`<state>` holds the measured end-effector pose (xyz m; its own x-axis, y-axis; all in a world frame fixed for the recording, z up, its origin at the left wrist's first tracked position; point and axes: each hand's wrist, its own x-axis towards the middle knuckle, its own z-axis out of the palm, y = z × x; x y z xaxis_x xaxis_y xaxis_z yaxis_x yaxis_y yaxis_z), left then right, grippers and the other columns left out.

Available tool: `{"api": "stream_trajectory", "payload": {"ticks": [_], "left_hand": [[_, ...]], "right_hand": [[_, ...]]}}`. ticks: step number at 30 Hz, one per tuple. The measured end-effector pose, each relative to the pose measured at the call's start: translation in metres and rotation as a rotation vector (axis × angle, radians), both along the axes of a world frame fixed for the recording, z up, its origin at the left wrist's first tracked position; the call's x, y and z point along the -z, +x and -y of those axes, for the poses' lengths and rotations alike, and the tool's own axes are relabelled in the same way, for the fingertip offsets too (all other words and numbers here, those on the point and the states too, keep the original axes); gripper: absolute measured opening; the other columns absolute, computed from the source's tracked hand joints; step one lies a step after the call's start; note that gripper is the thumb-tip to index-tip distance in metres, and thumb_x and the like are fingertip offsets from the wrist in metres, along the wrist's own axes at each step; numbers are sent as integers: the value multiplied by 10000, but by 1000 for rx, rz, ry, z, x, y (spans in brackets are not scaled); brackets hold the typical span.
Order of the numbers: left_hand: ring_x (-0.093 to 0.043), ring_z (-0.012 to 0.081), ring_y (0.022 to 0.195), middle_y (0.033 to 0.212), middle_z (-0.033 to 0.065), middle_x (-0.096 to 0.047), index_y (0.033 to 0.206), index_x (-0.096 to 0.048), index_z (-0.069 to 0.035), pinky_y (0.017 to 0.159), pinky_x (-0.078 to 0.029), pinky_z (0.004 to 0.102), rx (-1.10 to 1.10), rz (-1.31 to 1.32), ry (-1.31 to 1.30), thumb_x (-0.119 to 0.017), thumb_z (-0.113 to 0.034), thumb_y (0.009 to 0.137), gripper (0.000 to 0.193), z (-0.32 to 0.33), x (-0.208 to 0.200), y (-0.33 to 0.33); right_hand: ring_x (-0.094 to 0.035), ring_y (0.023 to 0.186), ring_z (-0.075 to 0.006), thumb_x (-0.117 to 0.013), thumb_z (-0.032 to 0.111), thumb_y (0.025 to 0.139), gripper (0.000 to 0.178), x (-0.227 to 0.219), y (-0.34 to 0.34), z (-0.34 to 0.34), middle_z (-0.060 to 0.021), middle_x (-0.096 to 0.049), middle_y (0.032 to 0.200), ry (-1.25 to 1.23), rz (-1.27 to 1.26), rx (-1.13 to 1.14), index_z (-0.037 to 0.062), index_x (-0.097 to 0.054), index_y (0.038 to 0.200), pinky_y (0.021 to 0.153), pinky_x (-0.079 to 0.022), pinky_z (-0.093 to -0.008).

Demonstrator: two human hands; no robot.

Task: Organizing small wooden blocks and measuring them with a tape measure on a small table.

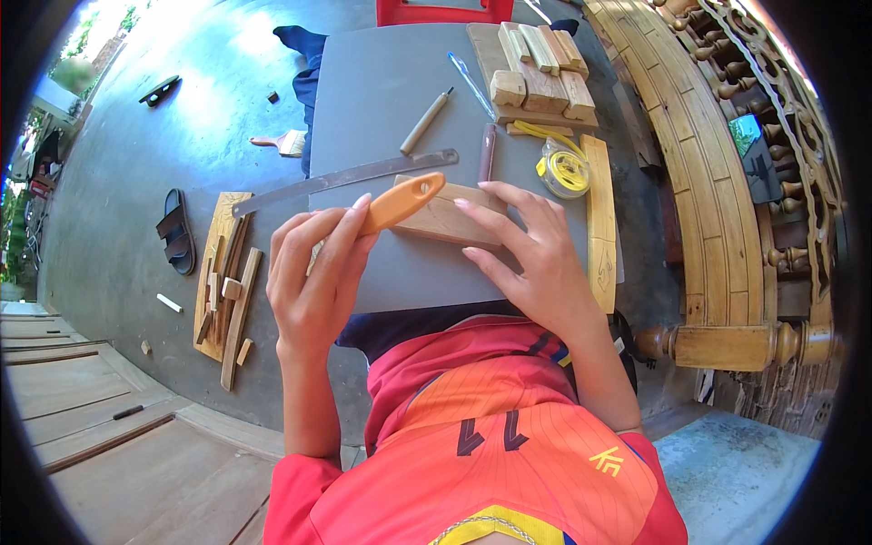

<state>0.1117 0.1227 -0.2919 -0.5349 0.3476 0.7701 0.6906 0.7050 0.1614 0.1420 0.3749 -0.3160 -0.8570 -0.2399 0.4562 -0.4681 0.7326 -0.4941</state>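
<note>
My left hand [318, 259] is raised at the table's near left, fingers closed round a tool with an orange handle [404, 203]. The handle has a hole at its end and looks like a paintbrush's; my fingers mostly hide the other end. Beneath it on the grey table lies a brown wooden block [436, 218]. My right hand [536, 245] is over the block's right end with thumb and fingers spread. Whether its fingertips press on the wood, I cannot tell. A long flat metal strip [363, 173] lies just beyond the block.
On the grey table [381, 91] are a chisel-like wooden stick [427, 120], a blue pen [470, 84], a dark red rod [488, 153], a yellow tape measure [563, 171] and stacked wood pieces [540, 77]. Floor left: wood scraps [227, 282], a paintbrush [282, 143], sandals [175, 232].
</note>
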Motion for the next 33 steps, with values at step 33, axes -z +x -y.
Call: {"api": "stream_trajectory", "payload": {"ticks": [33], "left_hand": [[-507, 340, 1297, 1383, 103, -550, 1335, -626, -125, 1081, -440, 460, 85, 452, -100, -792, -301, 847, 545, -37, 22, -12]], "right_hand": [[-584, 1179, -316, -750, 300, 859, 557, 14, -31, -74, -140, -639, 1229, 179, 18, 332, 99, -589, 1353, 1063, -363, -435]]}}
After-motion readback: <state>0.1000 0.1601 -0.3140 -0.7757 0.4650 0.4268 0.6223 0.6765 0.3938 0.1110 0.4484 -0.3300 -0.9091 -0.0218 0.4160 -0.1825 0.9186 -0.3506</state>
